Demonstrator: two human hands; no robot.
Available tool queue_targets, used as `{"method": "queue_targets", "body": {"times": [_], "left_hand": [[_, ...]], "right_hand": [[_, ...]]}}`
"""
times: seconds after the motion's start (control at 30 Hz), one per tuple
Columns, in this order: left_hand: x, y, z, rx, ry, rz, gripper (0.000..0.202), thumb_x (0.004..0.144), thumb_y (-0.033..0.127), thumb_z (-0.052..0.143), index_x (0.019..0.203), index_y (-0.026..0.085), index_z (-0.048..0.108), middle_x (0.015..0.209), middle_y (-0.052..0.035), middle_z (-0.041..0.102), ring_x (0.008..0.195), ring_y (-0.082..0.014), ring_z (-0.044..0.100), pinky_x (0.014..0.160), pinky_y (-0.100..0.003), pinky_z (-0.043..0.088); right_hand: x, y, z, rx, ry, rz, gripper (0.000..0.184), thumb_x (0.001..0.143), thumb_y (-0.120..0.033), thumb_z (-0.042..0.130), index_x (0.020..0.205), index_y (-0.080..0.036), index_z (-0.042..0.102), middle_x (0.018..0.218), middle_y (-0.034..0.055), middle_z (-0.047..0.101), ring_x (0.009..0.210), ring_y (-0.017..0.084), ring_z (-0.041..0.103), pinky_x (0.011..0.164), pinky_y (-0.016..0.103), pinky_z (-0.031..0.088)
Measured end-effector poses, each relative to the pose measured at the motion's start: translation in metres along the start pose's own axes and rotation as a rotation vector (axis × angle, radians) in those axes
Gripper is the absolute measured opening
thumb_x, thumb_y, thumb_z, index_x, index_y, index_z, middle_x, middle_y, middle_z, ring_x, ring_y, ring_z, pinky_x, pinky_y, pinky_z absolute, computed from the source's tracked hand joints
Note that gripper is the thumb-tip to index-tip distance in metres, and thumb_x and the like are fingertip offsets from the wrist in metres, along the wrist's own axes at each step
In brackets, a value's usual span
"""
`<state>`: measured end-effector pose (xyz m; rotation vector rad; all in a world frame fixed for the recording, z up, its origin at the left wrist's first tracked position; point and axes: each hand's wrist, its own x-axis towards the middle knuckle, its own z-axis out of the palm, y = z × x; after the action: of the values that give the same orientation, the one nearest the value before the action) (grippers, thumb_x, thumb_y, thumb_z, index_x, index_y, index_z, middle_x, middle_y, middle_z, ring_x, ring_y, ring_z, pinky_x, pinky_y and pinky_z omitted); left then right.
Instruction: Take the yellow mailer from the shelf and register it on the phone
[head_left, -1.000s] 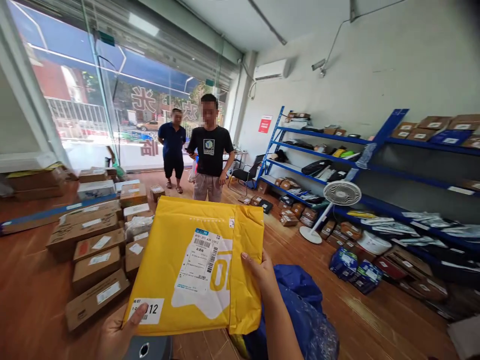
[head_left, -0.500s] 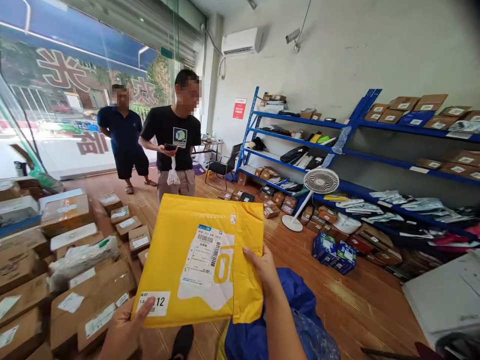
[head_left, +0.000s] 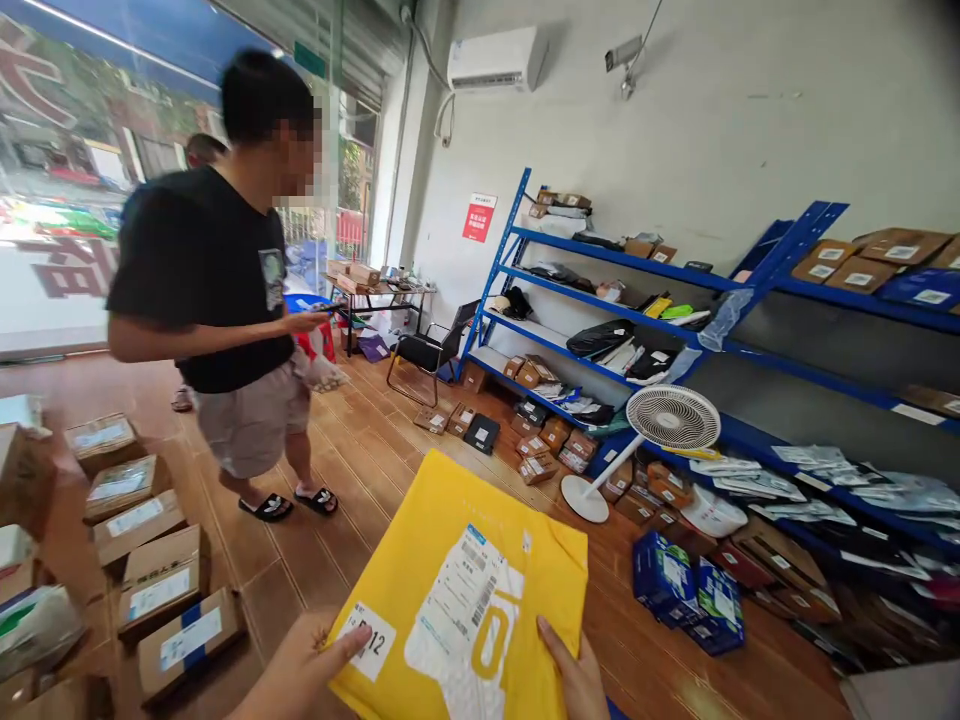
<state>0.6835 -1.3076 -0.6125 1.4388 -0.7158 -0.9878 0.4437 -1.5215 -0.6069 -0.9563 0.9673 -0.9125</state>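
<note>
Both my hands hold up a yellow mailer envelope (head_left: pixel 390 560) in front of me. My left hand (head_left: pixel 307 655) pinches its lower left corner, the thumb lying over a white sticker (head_left: pixel 367 642) that ends in "12". On the right edge, my right hand (head_left: pixel 574 670) grips with the thumb on the front and the fingers hidden behind. A white shipping label (head_left: pixel 459 590) with barcodes is stuck on the envelope's face, which is tilted. The envelope's bottom edge runs out of view.
Cardboard parcels (head_left: pixel 154 555) lie in rows on the floor at left. A person in a black shirt (head_left: pixel 217 270) stands beyond them, a second person partly behind. A white fan (head_left: pixel 671 418), blue boxes (head_left: pixel 664 580) and loaded blue shelves (head_left: pixel 622 255) line the right side.
The envelope has moved lower and tilted in my hands. My view has shifted forward and right. The person in black appears nearer, at left, and has turned; the second person is now mostly hidden.
</note>
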Motion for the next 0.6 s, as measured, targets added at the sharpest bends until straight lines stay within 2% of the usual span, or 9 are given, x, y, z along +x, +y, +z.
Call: {"method": "queue_targets", "body": {"times": [0.07, 0.13, 0.27, 0.33, 0.4, 0.5, 0.6], "left_hand": [[0.054, 0.016, -0.001, 0.004, 0.074, -0.007, 0.053, 0.065, 0.068, 0.067, 0.067, 0.016, 0.075, 0.072, -0.0106, 0.073, 0.065, -0.0247, 0.066, 0.058, -0.027, 0.051], [0.108, 0.037, -0.004, -0.04, 0.169, -0.056, 0.051, 0.053, 0.067, 0.074, 0.06, 0.017, 0.073, 0.067, -0.0099, 0.072, 0.063, -0.0255, 0.065, 0.057, -0.028, 0.053], [0.204, 0.074, -0.028, -0.141, 0.367, -0.163, 0.045, 0.033, 0.057, 0.084, 0.052, 0.02, 0.07, 0.062, -0.0081, 0.071, 0.062, -0.0292, 0.066, 0.055, -0.031, 0.056], [0.242, 0.085, -0.049, -0.172, 0.425, -0.19, 0.043, 0.032, 0.054, 0.087, 0.053, 0.02, 0.07, 0.064, -0.0078, 0.072, 0.064, -0.0299, 0.067, 0.059, -0.033, 0.058], [0.276, 0.088, -0.074, -0.185, 0.462, -0.206, 0.044, 0.037, 0.057, 0.086, 0.057, 0.02, 0.071, 0.069, -0.0076, 0.073, 0.069, -0.0301, 0.069, 0.064, -0.033, 0.059], [0.329, 0.087, -0.118, -0.163, 0.515, -0.187, 0.047, 0.048, 0.065, 0.08, 0.064, 0.022, 0.074, 0.076, -0.007, 0.075, 0.076, -0.0292, 0.07, 0.067, -0.03, 0.059], [0.395, 0.091, -0.165, -0.097, 0.559, -0.144, 0.047, 0.052, 0.068, 0.076, 0.066, 0.023, 0.074, 0.078, -0.0053, 0.075, 0.079, -0.0293, 0.07, 0.068, -0.028, 0.059]], "right_hand": [[0.047, -0.029, 0.025, 0.006, 0.031, 0.024, 0.055, 0.038, -0.035, 0.092, 0.085, -0.018, 0.069, 0.081, 0.0071, 0.076, 0.072, 0.03, 0.072, 0.065, 0.04, 0.06], [0.101, -0.059, 0.059, 0.058, 0.029, 0.005, 0.056, 0.037, -0.036, 0.093, 0.084, -0.019, 0.066, 0.085, 0.0073, 0.077, 0.079, 0.03, 0.072, 0.072, 0.041, 0.06], [0.212, -0.103, 0.138, 0.099, -0.098, 0.024, 0.058, 0.041, -0.036, 0.093, 0.088, -0.019, 0.063, 0.085, 0.0058, 0.077, 0.076, 0.026, 0.072, 0.072, 0.04, 0.061], [0.263, -0.114, 0.181, 0.089, -0.182, 0.027, 0.059, 0.041, -0.034, 0.093, 0.089, -0.018, 0.062, 0.084, 0.0051, 0.077, 0.073, 0.023, 0.072, 0.068, 0.035, 0.06], [0.312, -0.119, 0.226, 0.072, -0.277, 0.026, 0.062, 0.042, -0.034, 0.092, 0.094, -0.017, 0.061, 0.087, 0.0061, 0.077, 0.074, 0.023, 0.072, 0.066, 0.033, 0.06], [0.381, -0.114, 0.294, 0.043, -0.401, 0.051, 0.066, 0.047, -0.034, 0.091, 0.103, -0.017, 0.059, 0.092, 0.0076, 0.076, 0.079, 0.023, 0.072, 0.068, 0.032, 0.06], [0.45, -0.102, 0.36, 0.037, -0.442, 0.066, 0.064, 0.049, -0.034, 0.091, 0.101, -0.017, 0.058, 0.095, 0.0072, 0.076, 0.081, 0.022, 0.072, 0.071, 0.032, 0.059]]}}
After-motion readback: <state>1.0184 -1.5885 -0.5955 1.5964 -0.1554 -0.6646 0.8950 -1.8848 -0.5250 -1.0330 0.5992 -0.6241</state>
